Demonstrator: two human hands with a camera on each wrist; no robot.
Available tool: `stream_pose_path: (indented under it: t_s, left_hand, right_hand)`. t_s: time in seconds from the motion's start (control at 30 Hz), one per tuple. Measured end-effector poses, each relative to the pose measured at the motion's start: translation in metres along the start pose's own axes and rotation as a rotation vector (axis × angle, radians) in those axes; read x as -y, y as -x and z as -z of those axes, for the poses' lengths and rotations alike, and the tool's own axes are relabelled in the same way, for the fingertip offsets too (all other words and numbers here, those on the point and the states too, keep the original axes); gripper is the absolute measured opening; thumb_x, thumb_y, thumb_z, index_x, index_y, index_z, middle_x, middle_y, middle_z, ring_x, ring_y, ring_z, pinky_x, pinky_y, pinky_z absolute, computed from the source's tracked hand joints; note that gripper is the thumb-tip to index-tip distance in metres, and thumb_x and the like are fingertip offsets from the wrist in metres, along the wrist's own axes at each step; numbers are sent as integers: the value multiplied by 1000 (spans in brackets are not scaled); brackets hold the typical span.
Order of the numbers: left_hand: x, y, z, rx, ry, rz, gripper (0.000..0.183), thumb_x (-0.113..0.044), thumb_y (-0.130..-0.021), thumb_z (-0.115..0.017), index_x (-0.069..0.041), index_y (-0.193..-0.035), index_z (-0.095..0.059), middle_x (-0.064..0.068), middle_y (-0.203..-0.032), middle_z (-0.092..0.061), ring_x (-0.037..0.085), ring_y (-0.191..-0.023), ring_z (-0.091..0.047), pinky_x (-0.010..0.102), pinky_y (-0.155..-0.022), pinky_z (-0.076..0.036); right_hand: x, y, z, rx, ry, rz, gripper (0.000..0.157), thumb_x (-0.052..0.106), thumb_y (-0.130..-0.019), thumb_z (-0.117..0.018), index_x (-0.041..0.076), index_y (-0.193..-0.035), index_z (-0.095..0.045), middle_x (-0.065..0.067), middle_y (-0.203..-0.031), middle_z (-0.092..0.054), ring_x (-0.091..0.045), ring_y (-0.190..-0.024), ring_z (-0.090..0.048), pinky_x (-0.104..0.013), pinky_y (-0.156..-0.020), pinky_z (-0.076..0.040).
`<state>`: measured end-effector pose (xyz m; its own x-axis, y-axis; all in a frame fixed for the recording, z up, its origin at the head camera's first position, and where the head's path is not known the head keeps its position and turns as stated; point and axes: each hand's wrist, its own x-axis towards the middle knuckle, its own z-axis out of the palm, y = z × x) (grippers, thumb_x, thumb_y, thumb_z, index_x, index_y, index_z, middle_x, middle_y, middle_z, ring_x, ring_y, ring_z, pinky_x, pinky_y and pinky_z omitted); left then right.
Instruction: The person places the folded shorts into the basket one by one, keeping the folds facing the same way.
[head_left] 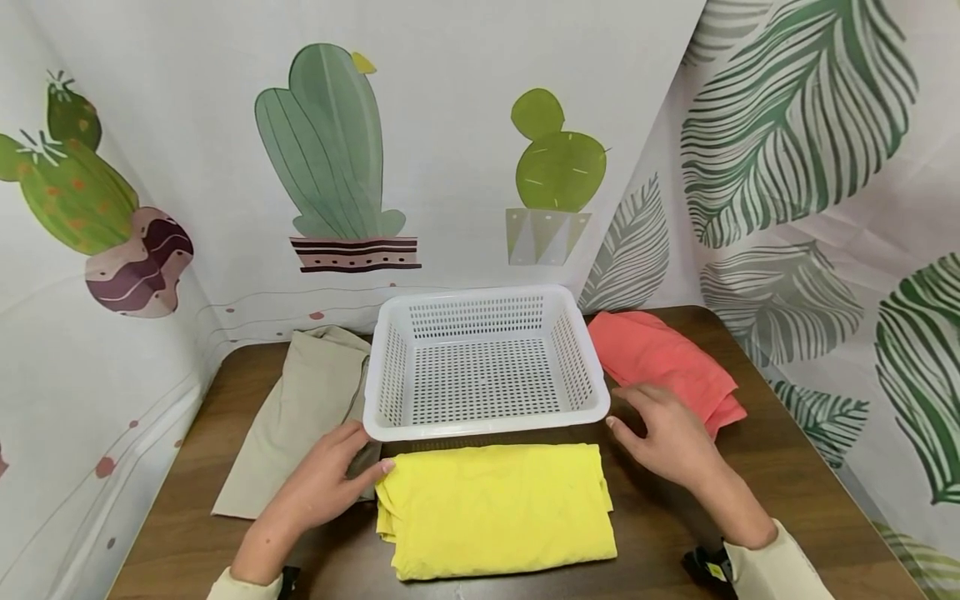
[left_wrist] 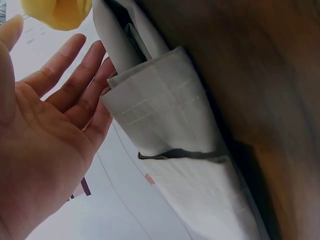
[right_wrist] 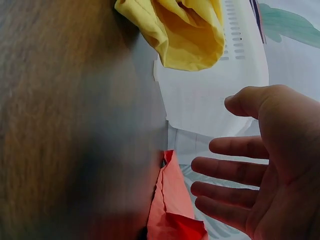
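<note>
A white perforated plastic basket (head_left: 480,431) stands on the table with nothing in it. My left hand (head_left: 318,475) is at its front left corner, fingers spread and thumb by the corner of a folded yellow cloth (head_left: 498,512). In the left wrist view the left hand (left_wrist: 55,120) has its palm open beside a folded grey-beige garment (left_wrist: 155,105) with a stitched hem. My right hand (head_left: 663,433) is near the basket's front right corner, in front of a folded coral-red cloth (head_left: 667,358). Its fingers (right_wrist: 227,170) are loosely extended with nothing between them in the right wrist view.
The brown wooden table (head_left: 780,492) carries the basket at its back, with the yellow cloth in front, the grey-beige garment to the left and the coral-red cloth to the right. A white curtain (head_left: 457,150) printed with cacti and leaves hangs close behind.
</note>
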<state>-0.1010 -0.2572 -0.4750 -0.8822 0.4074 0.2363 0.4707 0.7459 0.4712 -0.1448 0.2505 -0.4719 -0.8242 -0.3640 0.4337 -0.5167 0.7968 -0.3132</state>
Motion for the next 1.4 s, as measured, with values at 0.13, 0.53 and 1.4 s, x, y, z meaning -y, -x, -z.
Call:
stream_pose_path:
  t_s: [0.13,0.53,1.4]
  left_hand:
    - [-3,0,-2,21,18,19,52,-41,-102,-73,-14,-145,-64,1,-143,-64,25,-129,-62,54,-103,-53]
    - [-7,-2,-9,67,36,40,31,-41,-100,-76,-26,-125,-67,-4,-138,-64,20,-130,-61,48,-103,-55]
    - [-16,-1,-19,181,75,73,47,-52,-105,-64,-16,-133,-67,-1,-135,-64,21,-124,-62,49,-102,-54]
  right_hand:
    - [3,0,-2,2,-8,19,37,18,-86,-84,3,-119,-75,-9,-111,-75,-31,-105,-70,-53,-92,-56]
    - [14,1,-5,52,2,24,26,21,-87,-84,10,-109,-74,-3,-105,-72,-23,-97,-70,-48,-82,-59]
    - [22,5,-11,151,-21,12,38,24,-94,-81,10,-129,-72,-4,-111,-73,-22,-102,-70,-47,-83,-59]
